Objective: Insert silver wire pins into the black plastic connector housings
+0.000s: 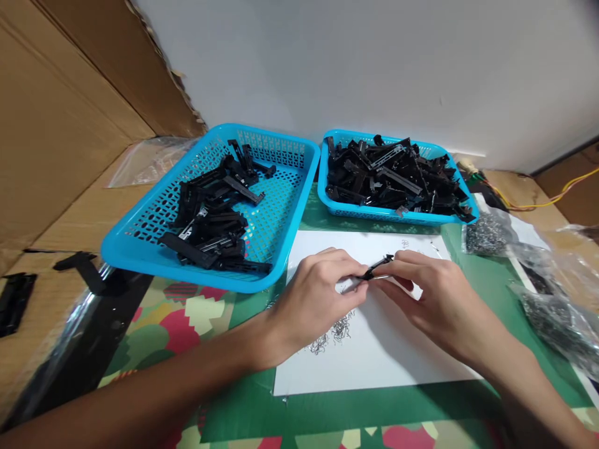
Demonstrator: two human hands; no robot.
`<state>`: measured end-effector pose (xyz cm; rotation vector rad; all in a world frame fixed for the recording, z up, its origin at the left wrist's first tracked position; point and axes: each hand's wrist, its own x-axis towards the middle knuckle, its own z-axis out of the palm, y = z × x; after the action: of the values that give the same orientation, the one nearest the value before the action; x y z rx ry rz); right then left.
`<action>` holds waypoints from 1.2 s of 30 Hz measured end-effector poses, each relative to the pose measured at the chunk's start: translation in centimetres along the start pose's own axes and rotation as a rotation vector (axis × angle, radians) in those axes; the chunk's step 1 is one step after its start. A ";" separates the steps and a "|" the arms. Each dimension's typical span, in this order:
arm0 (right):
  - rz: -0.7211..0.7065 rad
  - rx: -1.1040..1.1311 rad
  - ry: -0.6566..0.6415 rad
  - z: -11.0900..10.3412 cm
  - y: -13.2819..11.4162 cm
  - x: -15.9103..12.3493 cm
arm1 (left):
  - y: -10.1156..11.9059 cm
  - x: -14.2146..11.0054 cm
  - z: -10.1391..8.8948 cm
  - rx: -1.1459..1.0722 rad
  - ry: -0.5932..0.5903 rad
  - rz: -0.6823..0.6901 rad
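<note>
Over a white sheet (pixel 374 349), my left hand (pixel 322 287) and my right hand (pixel 421 280) come together on a small black plastic part (pixel 380 263). The left thumb and fingers pinch one end of it. My right fingers close on its other end, and a thin shiny strip shows along the lower side; what that strip is I cannot tell. Much of the part is hidden by the fingers. Under my left hand lies a loose pile of small bent metal pieces (pixel 340 329), perhaps springs or clips. A few more small metal pieces (pixel 405 243) sit at the sheet's far edge.
Behind the sheet stand two blue plastic baskets, the left basket (pixel 287 234) and the right basket (pixel 346 210), both with black plastic parts. Clear bags of metal bits (pixel 486 234) lie at right. Black parts (pixel 16 302) rest at far left beside cardboard (pixel 60 81).
</note>
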<state>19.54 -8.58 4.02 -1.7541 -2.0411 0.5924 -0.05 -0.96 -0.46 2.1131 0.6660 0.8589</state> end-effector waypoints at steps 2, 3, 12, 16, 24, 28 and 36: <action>0.015 0.034 -0.022 -0.7 0.2 -0.2 | 0.1 0.0 0.0 0.003 0.003 0.000; 0.022 0.064 -0.032 -1.0 0.2 -0.2 | 0.2 0.0 0.0 0.004 0.004 0.002; 0.121 0.143 0.158 -0.6 1.5 0.0 | 0.3 0.3 -0.2 -0.006 -0.027 -0.018; 0.257 0.185 0.363 -0.5 2.5 0.1 | 0.5 0.2 -0.3 -0.074 -0.011 -0.063; 0.229 0.234 0.237 1.5 3.0 1.0 | 0.3 0.2 -0.6 -0.277 0.080 -0.252; 0.153 0.281 0.180 2.8 2.5 2.0 | 0.3 0.5 -0.6 -0.232 0.055 -0.239; 0.178 0.292 0.105 1.7 2.2 1.8 | 0.3 0.9 -0.9 -0.224 -0.005 -0.228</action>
<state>20.16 -6.61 1.42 -1.7591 -1.6455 0.7905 -0.12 -0.14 0.58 1.8003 0.7545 0.7635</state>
